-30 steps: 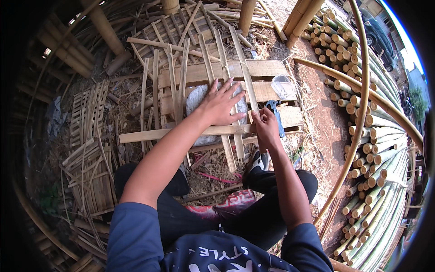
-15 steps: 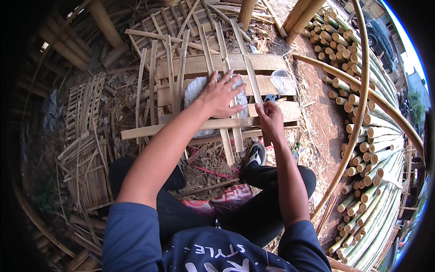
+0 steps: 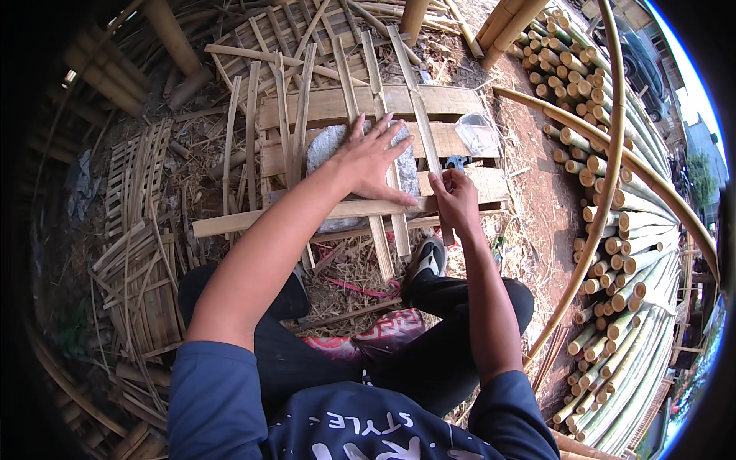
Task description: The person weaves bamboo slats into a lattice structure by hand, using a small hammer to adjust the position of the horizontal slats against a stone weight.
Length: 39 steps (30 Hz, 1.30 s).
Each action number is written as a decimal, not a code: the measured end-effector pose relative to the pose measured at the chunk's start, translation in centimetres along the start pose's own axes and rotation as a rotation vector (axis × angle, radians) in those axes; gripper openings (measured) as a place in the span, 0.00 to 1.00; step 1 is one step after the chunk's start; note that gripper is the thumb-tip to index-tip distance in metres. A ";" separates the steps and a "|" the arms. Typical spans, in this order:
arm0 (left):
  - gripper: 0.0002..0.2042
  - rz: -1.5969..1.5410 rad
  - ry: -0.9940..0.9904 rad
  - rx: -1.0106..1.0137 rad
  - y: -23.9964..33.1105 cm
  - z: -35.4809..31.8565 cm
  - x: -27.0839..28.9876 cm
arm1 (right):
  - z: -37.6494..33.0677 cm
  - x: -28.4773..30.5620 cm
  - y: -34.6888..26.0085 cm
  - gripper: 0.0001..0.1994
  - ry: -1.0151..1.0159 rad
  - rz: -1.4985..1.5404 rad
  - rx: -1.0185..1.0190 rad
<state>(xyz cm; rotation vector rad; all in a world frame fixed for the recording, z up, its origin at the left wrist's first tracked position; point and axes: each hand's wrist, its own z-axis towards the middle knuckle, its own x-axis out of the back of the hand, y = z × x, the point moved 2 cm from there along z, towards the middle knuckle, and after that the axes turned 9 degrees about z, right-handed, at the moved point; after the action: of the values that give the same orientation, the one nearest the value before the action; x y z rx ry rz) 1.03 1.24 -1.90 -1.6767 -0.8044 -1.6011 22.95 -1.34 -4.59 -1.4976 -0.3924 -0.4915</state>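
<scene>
My left hand (image 3: 372, 159) lies with fingers spread over two lengthwise bamboo strips (image 3: 371, 57), above a rough grey stone slab (image 3: 326, 147). Its thumb reaches the crosswise bamboo strip (image 3: 234, 222), which lies over the lengthwise ones. Closed at the crossing on the right, my right hand (image 3: 458, 201) grips a long bamboo strip (image 3: 412, 92) where it meets the crosswise one. The fingers partly hide that joint. Just beyond them is a blue tool (image 3: 458, 162), its kind unclear. Further left, several more strips (image 3: 251, 130) lie roughly side by side.
A low wooden slat platform (image 3: 322, 107) lies under the slab, with a clear plastic container (image 3: 477, 136) on its right. Cut bamboo poles (image 3: 629, 261) are stacked at the right, behind a bent pole (image 3: 613, 153). Slatted bamboo panels (image 3: 138, 172) lie at the left.
The crosswise strip has slid slightly left. My left hand has come a little nearer, bringing its thumb to that strip. My right hand keeps its grip at the crossing.
</scene>
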 end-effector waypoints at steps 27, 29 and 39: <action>0.62 0.016 -0.034 0.020 0.6 -0.4 1.1 | 15.1 -5.7 -5.4 0.28 -0.013 -0.379 0.135; 0.62 0.004 -0.016 0.018 0.5 -0.1 1.0 | 16.5 -6.3 -5.2 0.26 -0.014 -0.280 0.105; 0.53 -0.462 0.108 0.111 -4.9 -1.9 4.5 | 15.6 -8.0 -5.2 0.18 0.086 -0.212 0.212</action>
<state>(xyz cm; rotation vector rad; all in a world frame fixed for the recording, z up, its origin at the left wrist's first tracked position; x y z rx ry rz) -3.85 2.47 2.86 -1.3758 -1.2662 -1.8920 14.24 14.74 -3.78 -1.2323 -0.5224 -0.6592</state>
